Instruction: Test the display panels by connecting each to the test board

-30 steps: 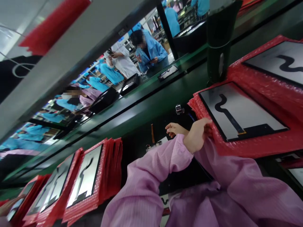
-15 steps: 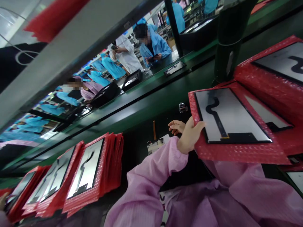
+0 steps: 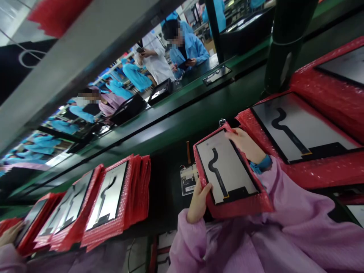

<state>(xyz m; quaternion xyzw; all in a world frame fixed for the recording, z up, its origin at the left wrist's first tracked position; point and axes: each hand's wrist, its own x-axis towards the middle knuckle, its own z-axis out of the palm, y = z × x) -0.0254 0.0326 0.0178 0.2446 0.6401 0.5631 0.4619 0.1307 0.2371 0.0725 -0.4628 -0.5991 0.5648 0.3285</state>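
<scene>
A display panel (image 3: 233,161) with a pale back and a black curved flex cable lies on a red bubble-wrap sheet (image 3: 241,210), tilted in front of my body. My left hand (image 3: 198,201) is closed on its lower left edge, thumb on top. At the upper right edge, my right hand (image 3: 247,145) grips it, with a blue band (image 3: 261,165) at the wrist. Behind my right hand is a stack of similar panels on red sheets, its top panel (image 3: 308,131) showing. A small board with a label (image 3: 188,182) lies just left of the held panel.
More panels on red bubble wrap (image 3: 136,189) stand in leaning stacks on the left. A co-worker's hand (image 3: 11,233) touches the farthest one. A green post (image 3: 284,57) rises behind the right stack. People in blue (image 3: 189,49) work across the conveyor line (image 3: 159,117).
A panel with its red sheet has come away from the right stack, leftward to the front of my body. My right hand has come into view, and both hands now grip it.
</scene>
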